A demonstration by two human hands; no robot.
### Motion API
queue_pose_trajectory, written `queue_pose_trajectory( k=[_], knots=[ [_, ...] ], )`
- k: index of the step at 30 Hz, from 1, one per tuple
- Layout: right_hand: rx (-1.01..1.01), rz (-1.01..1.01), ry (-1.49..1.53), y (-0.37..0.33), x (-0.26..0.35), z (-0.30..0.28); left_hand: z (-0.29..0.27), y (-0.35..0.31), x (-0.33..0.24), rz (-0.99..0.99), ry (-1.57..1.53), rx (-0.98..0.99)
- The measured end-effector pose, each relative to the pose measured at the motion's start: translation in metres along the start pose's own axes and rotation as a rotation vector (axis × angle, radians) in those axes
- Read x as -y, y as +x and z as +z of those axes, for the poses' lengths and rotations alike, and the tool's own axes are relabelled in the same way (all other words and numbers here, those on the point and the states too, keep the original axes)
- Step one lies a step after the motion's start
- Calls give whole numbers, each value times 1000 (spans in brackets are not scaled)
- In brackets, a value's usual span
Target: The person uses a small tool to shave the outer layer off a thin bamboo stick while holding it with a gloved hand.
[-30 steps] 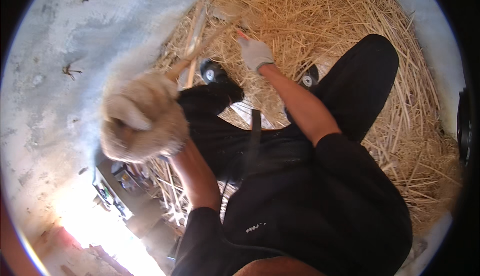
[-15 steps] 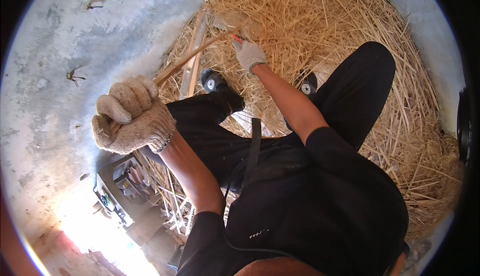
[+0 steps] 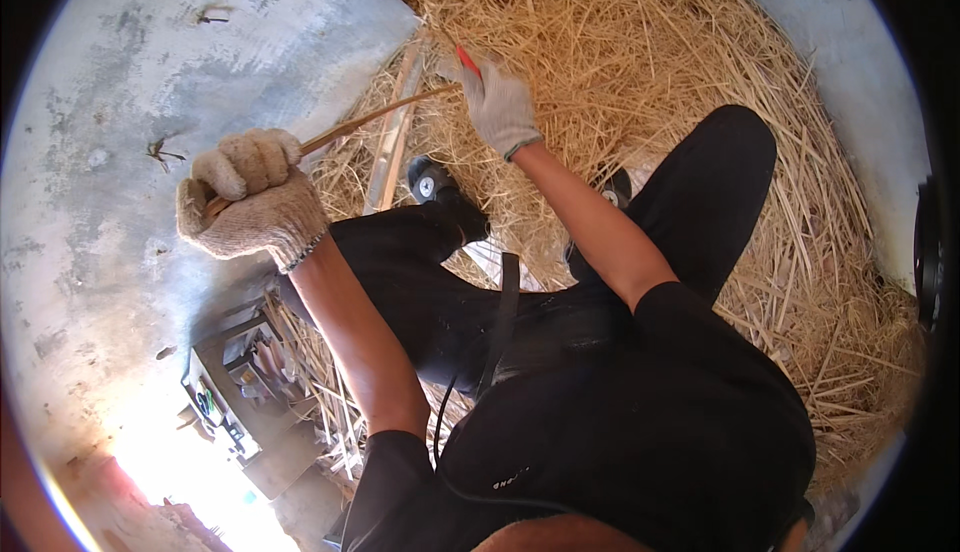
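My left hand point(image 3: 245, 190), in a knitted work glove, is closed around one end of a long thin bamboo strip point(image 3: 365, 119). The strip slants up and away to the right, and its far end meets my other hand. My right hand point(image 3: 500, 109), gloved too, is closed on a red-handled tool point(image 3: 466, 59) whose handle pokes out past the fingers. A narrow part seems to run on from the handle over the shavings, too faint to make out as a blade. Where strip and tool meet is partly hidden by the glove.
Pale shavings point(image 3: 620, 42) heap around my feet and along the right. A wooden plank point(image 3: 396, 137) lies beyond my left shoe point(image 3: 430, 180). A rough wall point(image 3: 110, 72) rises close on the left, with a cluttered box-like shelf point(image 3: 235, 382) at its foot. Another wall point(image 3: 850, 82) stands right.
My left hand has moved away and slightly left, still gripping the bamboo strip. The right hand has turned a little, and more of the red handle shows.
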State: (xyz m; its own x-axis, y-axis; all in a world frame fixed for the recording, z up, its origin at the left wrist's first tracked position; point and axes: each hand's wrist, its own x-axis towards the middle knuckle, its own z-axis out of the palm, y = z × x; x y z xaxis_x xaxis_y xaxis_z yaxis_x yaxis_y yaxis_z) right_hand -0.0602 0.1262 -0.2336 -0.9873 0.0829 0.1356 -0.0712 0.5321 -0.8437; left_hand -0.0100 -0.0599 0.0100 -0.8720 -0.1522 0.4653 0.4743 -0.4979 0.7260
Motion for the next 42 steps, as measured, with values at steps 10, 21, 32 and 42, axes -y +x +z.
queue_pose_trajectory(
  k=[10,21,32,42],
  knots=[
    [627,751,331,25,-33,6,-13,3,-9,17,-12,-39],
    [-55,48,-84,-12,19,-54,18,-13,10,64,18,-78],
    [437,1095,983,-12,-111,13,40,-29,17,140,223,-199],
    [144,79,-356,-28,-111,16,69,-25,26,166,291,-382]
  ],
)
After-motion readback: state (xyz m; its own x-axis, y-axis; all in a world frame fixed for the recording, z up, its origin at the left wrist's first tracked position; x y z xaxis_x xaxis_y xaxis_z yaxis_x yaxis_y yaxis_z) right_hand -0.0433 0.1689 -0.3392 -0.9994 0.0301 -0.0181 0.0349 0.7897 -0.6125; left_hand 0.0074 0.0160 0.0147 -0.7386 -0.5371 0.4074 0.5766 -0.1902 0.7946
